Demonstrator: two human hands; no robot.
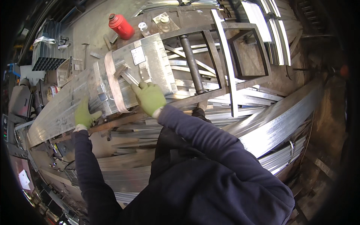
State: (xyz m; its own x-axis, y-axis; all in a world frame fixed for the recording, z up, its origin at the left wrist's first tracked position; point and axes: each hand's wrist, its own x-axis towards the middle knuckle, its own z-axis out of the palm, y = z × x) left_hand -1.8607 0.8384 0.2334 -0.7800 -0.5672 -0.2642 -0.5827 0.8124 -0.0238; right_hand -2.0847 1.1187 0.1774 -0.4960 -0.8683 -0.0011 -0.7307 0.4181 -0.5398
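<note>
My left hand, in a green glove, rests at the near edge of a long stack of silver metal profiles. Its fingers are spread, thumb apart, and nothing is in it. Farther right, my right hand, gloved alike, has its fingers closed at the end of a hammer with a pale metal handle. The hammer's head lies over the stack, beside a pinkish strap that crosses it. A white label is stuck on the metal behind the hammer.
A red flask, a small jar and a glass container stand beyond the stack. To the right is a dark steel frame with a white bar across it. Long shiny profiles lie at the near right.
</note>
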